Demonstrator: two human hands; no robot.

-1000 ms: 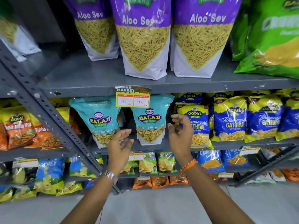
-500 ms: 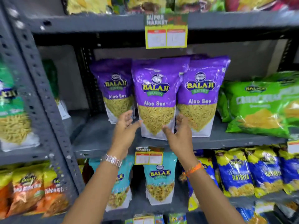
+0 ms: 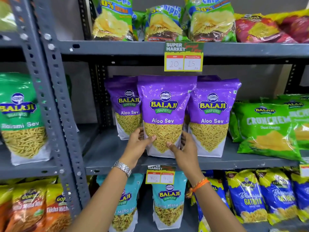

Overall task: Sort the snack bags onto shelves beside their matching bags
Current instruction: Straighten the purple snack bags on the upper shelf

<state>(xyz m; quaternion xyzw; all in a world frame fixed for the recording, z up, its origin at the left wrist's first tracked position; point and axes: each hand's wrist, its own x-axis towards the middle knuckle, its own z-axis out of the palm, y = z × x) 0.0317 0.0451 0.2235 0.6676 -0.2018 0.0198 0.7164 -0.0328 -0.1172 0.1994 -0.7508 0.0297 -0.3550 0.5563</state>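
Note:
Three purple Aloo Sev bags stand upright on the middle grey shelf (image 3: 107, 153). My left hand (image 3: 138, 144) grips the lower left edge of the middle Aloo Sev bag (image 3: 164, 114), thumb on its front. On the same bag's lower right edge my right hand (image 3: 184, 148) holds with fingers wrapped round the side. Close behind it on either side stand the left Aloo Sev bag (image 3: 127, 106) and the right Aloo Sev bag (image 3: 212, 118).
Green Crunchem bags (image 3: 267, 129) lean at the right of the same shelf. Chips bags (image 3: 163, 24) fill the shelf above, teal Balaji bags (image 3: 168, 203) and blue Gathiya bags (image 3: 250, 198) the shelf below. A green sev bag (image 3: 21, 118) stands left of the slotted post (image 3: 55, 97).
My view has risen from the lower shelf to the Aloo Sev shelf. Both hands rose from the teal bags and closed on the middle purple bag's lower edges.

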